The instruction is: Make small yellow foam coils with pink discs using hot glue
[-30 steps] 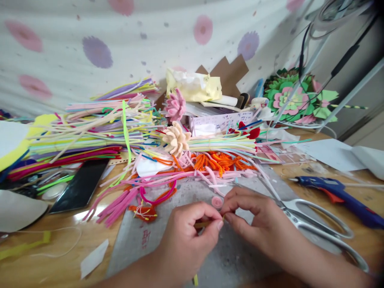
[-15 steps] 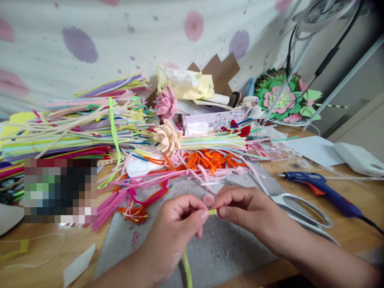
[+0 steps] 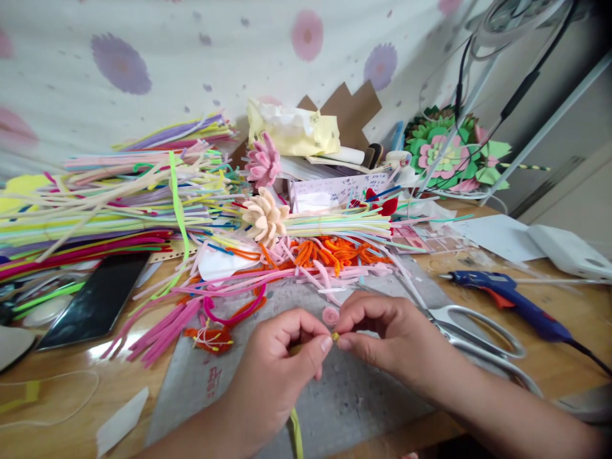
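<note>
Both my hands meet in the middle over the grey cutting mat (image 3: 377,408). Between their fingertips is the end of a thin yellow strip (image 3: 335,336), bunched into a small lump. My left hand (image 3: 287,366) pinches it with thumb and forefinger. From the right, my right hand (image 3: 382,325) pinches the same end. A flat yellow-green tail (image 3: 296,433) hangs below my left hand; the stretch between is hidden behind the fingers. Just beyond the fingertips lies a small pink coil (image 3: 330,315).
Scissors (image 3: 471,328) and a blue glue gun (image 3: 507,299) lie at the right. Pipe-cleaner bundles (image 3: 109,197), a cream flower (image 3: 265,217) and a pink flower (image 3: 262,159) fill the back. A dark phone (image 3: 95,303) and a white scrap (image 3: 123,421) are at the left.
The yellow end, flat and stretched between my fingertips before, is now a small crumpled lump. My fingertips are closer together. The view has shifted slightly.
</note>
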`<state>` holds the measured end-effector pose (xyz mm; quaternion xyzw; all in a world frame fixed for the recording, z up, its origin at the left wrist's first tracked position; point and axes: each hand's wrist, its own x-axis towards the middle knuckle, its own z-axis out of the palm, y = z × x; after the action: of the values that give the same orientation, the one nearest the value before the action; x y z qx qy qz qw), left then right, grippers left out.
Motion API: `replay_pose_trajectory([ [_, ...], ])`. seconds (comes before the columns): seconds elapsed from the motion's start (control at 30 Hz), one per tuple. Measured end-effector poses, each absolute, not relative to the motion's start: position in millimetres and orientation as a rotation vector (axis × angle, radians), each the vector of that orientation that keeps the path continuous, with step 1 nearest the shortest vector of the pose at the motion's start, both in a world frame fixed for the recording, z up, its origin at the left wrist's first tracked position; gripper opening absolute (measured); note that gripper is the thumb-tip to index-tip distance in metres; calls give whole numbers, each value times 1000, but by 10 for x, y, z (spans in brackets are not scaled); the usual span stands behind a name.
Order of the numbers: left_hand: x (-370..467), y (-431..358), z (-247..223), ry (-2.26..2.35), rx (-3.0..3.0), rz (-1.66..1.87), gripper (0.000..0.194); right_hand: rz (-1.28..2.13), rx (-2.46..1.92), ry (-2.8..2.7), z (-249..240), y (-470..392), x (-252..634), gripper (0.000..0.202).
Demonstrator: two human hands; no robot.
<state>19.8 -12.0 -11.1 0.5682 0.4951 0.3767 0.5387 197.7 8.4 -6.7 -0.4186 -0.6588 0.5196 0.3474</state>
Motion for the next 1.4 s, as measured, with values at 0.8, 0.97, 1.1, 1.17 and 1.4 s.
replay_pose_trajectory([
  [0.8, 207, -115, -115, 1270, 1377, 882, 11, 1173, -1057, -1850, -3, 41, 1961, 7],
  [0.97, 225, -116, -123, 1298, 1445, 912, 10, 1119, -1093, -1838, -31, 32, 1929, 7],
  [1.1, 241, -136, -101, 1299, 1491, 928, 8, 1145, -1109, -1823, -10, 25, 1919, 9],
  [1.17, 243, -145, -97, 1295, 1509, 921, 6, 1156, -1110, -1812, 1, 26, 1917, 9],
  [1.4, 231, -145, -128, 1315, 1510, 917, 7, 1134, -1159, -1732, -6, 29, 1885, 9],
])
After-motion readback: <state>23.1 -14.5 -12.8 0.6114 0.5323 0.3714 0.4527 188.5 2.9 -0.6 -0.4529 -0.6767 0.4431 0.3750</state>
